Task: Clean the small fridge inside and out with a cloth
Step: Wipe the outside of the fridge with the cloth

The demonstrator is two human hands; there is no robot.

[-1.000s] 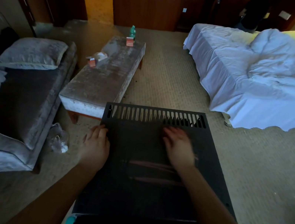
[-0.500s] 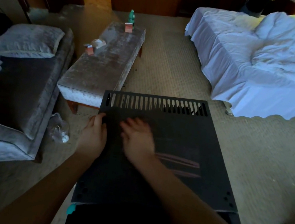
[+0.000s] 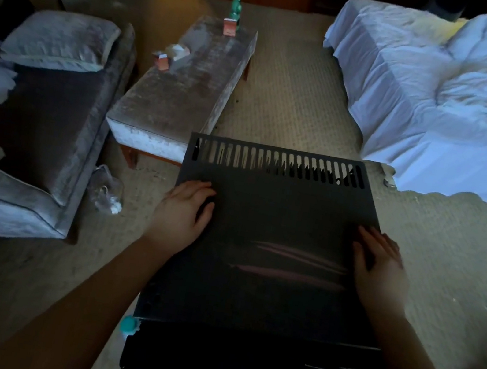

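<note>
1. The small fridge (image 3: 268,220) fills the lower centre of the frame. Its black top faces up, with vent slots (image 3: 278,162) along the far edge.
2. The left hand (image 3: 182,213) rests at the top's left edge, fingers (image 3: 199,188) close together and flat. It is well placed to brace the cabinet.
3. The right hand (image 3: 380,265) lies flat at the right edge, fingers slightly spread. No cloth shows under it, so I cannot tell whether one is there.
4. Wipe in overlapping passes from edge to edge. The pale streaks mid-panel may be smear or reflection and merit a second pass.
5. Follow the slots lengthwise.
</note>
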